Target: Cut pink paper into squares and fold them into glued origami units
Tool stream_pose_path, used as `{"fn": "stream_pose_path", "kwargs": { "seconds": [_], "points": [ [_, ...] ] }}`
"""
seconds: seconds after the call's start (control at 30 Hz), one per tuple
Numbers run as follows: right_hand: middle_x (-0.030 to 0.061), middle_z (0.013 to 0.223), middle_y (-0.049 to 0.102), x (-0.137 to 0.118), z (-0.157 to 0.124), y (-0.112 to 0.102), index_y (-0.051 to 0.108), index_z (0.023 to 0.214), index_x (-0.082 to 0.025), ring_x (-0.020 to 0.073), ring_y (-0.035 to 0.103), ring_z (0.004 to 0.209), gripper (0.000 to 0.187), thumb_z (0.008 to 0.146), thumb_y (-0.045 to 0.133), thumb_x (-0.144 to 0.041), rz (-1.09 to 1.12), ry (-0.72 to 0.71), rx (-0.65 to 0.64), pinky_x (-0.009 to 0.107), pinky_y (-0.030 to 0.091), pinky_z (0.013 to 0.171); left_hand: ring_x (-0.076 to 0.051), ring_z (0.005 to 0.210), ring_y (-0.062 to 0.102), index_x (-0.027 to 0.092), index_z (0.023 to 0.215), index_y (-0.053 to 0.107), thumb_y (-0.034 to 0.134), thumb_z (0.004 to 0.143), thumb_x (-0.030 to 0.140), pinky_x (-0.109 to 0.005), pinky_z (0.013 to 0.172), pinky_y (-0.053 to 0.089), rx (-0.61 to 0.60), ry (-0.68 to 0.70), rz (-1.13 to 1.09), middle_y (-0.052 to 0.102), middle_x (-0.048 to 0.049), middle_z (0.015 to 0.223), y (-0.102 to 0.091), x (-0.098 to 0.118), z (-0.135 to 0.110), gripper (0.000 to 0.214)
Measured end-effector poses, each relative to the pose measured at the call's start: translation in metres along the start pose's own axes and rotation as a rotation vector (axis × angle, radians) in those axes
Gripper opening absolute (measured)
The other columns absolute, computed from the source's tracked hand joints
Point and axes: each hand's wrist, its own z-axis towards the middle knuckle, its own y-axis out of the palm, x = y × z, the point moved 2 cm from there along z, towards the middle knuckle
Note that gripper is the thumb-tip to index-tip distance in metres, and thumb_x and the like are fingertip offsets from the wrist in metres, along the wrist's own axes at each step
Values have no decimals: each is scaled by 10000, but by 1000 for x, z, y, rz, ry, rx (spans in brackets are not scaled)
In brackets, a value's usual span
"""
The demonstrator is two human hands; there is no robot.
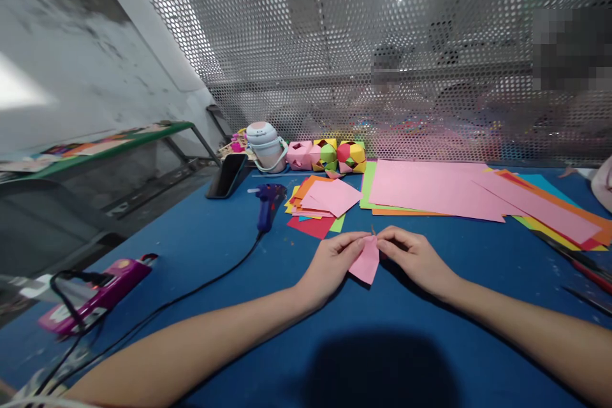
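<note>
A small piece of pink paper (pixel 367 262) is held between my two hands above the blue table. My left hand (pixel 335 262) pinches its upper left side with thumb and fingers. At the upper right corner, the thumb and fingers of my right hand (pixel 415 260) grip the same paper. The paper tapers toward the top, and its lower corner points down to the table. Just beyond my hands lies a pile of coloured paper squares (pixel 337 196), with pink on top and red, orange and green edges below.
A blue glue gun (pixel 268 204) lies left, its cord running to a purple power strip (pixel 102 296). Folded paper balls (pixel 351 157), a bottle (pixel 265 146) and a phone (pixel 228 176) stand behind. Large pink sheets (pixel 430 188) and scissors (pixel 581 261) lie right. Perforated metal panel at back.
</note>
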Motion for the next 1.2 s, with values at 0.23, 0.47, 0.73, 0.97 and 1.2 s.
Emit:
{"fn": "stream_pose_path", "kwargs": {
  "seconds": [0.23, 0.47, 0.73, 0.97, 1.2],
  "points": [
    [9, 842, 651, 1, 1, 0, 644, 864, -206, 158, 580, 808, 181, 862, 527, -343, -27, -4, 26, 293, 445, 758, -176, 903, 627, 158, 924, 718, 588, 807, 288, -263, 818, 481, -21, 27, 13, 721, -41, 960, 1, 3, -1, 217],
    [7, 840, 657, 0, 0, 0, 654, 857, -205, 156, 584, 805, 169, 856, 539, -329, -46, 8, 31, 291, 446, 756, -163, 877, 615, 173, 918, 721, 570, 825, 290, -245, 790, 470, -46, 50, 53, 716, -28, 944, 0, 1, 0, 212],
    [7, 823, 663, 2, 0, 0, 653, 838, -201, 157, 584, 779, 186, 848, 539, -348, -56, 35, 24, 287, 444, 735, -154, 834, 592, 174, 924, 718, 549, 835, 309, -233, 749, 456, -70, 35, 79, 700, -25, 900, 0, -1, 0, 234],
    [-7, 739, 621, 2, 0, 0, 626, 788, -195, 142, 547, 698, 207, 843, 533, -372, -58, 47, 28, 272, 432, 672, -155, 840, 594, 172, 916, 716, 546, 835, 314, -232, 755, 457, -79, 41, 71, 697, -28, 897, 1, 0, 0, 236],
    [-13, 699, 588, 2, 0, 0, 594, 738, -193, 134, 522, 671, 219, 833, 543, -384, -51, 47, 33, 266, 427, 644, -162, 818, 595, 170, 907, 717, 554, 822, 322, -248, 736, 465, -56, 22, 78, 703, -31, 880, 1, -1, 0, 239]
  ]
}}
